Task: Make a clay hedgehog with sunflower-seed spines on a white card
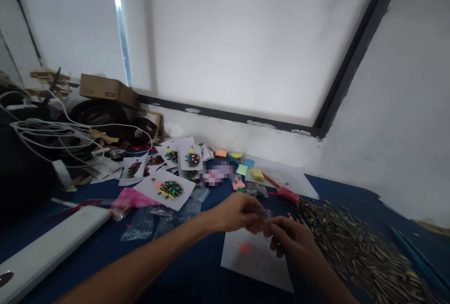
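Observation:
My left hand (pixel 242 212) and my right hand (pixel 290 237) meet above a white sheet of paper (pixel 270 273). Both are closed, fingertips pinching a small clear plastic bag (pixel 266 213) between them; what is inside it I cannot make out. On the sheet below lies a flat pink clay shape (pixel 245 248), with faint lines drawn beside it, partly hidden by my right hand. A large heap of striped sunflower seeds (pixel 355 243) spreads to the right of my right hand. Just beyond my hands are a pink clay piece (pixel 238 183) and a red packet (pixel 288 196).
Finished-looking hedgehog cards (pixel 144 187) with seed spines lie at the left. Blocks of yellow clay (pixel 257 174) and green clay (pixel 242 169) sit near the wall. Clear bags (pixel 138 224), a long white case (pixel 52 252), tangled white cable (pixel 52 128) and a cardboard box (pixel 105 89) occupy the left side.

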The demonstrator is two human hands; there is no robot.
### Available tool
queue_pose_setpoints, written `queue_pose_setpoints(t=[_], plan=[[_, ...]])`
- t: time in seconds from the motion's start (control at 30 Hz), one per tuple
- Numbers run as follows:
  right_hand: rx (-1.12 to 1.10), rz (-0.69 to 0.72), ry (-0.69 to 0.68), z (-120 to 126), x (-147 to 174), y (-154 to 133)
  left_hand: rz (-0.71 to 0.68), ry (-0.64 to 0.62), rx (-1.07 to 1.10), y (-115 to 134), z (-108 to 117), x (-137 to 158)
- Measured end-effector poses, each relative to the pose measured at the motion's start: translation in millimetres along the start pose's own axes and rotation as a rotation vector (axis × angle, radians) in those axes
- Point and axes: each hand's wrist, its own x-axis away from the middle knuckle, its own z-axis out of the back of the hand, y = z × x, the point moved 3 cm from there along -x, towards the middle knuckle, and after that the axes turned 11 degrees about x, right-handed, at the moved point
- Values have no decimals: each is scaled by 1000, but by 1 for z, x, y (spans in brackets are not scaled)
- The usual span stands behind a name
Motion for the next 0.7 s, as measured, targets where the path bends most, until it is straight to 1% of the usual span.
queue_pose_setpoints(t=[0.03, 0.07, 0.13, 0.17, 0.2, 0.23, 0.27, 0.3, 0.33, 0.4, 0.5, 0.57, 0.7], plan=[[-7, -2, 22, 0, 0, 0, -50, 106, -58, 1, 1, 1], [-12, -5, 48, 1, 0, 0, -131, 236, -143, 3, 2, 2], [-22, -18, 112, 3, 1, 1, -329, 471, -342, 11, 1, 7], [-33, -23, 146, 4, 1, 2, -391, 506, -408, 13, -3, 9], [-48, -23, 177, 4, 2, 2, -412, 483, -450, 14, -7, 9], [-64, -19, 192, 3, 2, 3, -405, 429, -468, 14, -12, 9], [-79, -12, 192, 2, 3, 3, -367, 362, -452, 13, -17, 8], [-93, 1, 182, 0, 3, 4, -304, 326, -413, 11, -20, 7], [-103, 16, 166, -3, 4, 4, -239, 298, -364, 8, -23, 6], [-107, 39, 151, -7, 4, 5, -190, 279, -270, 4, -25, 4], [-81, 63, 167, -9, 3, 7, -230, 246, -141, 1, -27, 3], [-50, 82, 191, -8, 2, 8, -269, 237, -93, 0, -26, 3], [67, 108, 290, 0, 3, 6, -345, 271, -153, 3, -25, 4]])
